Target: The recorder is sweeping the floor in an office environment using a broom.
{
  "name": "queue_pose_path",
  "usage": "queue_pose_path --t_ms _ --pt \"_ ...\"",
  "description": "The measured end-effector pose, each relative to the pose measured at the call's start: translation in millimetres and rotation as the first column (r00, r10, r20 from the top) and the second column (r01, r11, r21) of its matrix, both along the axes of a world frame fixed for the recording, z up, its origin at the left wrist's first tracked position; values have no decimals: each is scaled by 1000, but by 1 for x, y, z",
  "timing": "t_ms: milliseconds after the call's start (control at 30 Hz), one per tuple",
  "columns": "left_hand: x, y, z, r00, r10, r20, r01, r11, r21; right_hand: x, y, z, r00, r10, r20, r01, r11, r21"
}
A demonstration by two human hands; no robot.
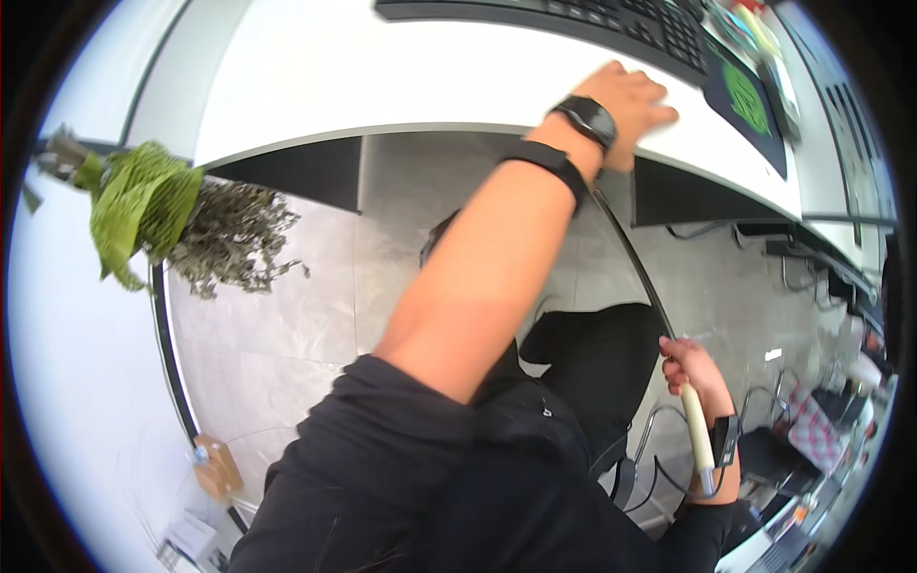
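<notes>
My left hand [630, 107], with a black watch and a black band at its wrist, is over the front edge of the white desk [430, 79]. Its fingers are apart, just below the black keyboard [609, 25], and hold nothing visible. Lower right, my right hand [689, 369] is closed around a thin dark rod with a cream handle [696, 430]. The rod slants up to the left, its far end near my left wrist. A cable and a small black device are at my right wrist.
A dried bouquet in green wrap [147, 208] is at the left. A dark mat with a green print [745, 97] lies on the desk's right part. Dark panels are under the desk. Chairs [777, 458] stand at the lower right, a cardboard-coloured object [217, 467] at the lower left.
</notes>
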State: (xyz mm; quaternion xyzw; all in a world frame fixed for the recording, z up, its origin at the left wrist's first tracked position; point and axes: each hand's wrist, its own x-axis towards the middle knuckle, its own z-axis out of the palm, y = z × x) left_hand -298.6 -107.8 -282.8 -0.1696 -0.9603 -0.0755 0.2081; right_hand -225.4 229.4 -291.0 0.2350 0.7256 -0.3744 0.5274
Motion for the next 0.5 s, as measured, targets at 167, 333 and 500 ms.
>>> queue_pose_path --t_ms 167,333,500 --pt "10 -2 6 996 47 75 -48 999 13 -21 -56 -16 943 -77 324 184 931 -314" --pt "8 -4 8 996 23 90 -24 1000 11 -32 -139 -84 890 16 455 315 702 -639" --pt "6 -6 4 997 33 76 -32 999 -24 -27 -239 -178 751 -41 659 589 493 -641"
